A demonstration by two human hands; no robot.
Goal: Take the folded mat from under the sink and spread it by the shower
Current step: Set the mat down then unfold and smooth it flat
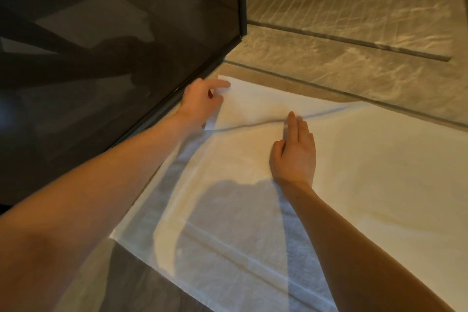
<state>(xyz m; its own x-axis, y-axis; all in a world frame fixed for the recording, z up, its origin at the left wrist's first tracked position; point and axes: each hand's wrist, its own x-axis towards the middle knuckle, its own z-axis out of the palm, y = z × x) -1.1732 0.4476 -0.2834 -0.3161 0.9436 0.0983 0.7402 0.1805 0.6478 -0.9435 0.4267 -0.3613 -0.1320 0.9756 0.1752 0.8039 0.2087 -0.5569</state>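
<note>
Tiled floor (342, 33) lies bare beyond the white mat (367, 172), whose near-left edge runs along the dark glass shower panel (101, 45). Its long axis follows that panel's base. The left hand (202, 101) pinches the mat's far corner beside the panel; the right hand (295, 154) presses flat on a fold, fingers extended, grasping nothing.

Mat (354, 159) cut off at right and bottom edges, left hand's (202, 101) fingertips tucked under fold
</note>
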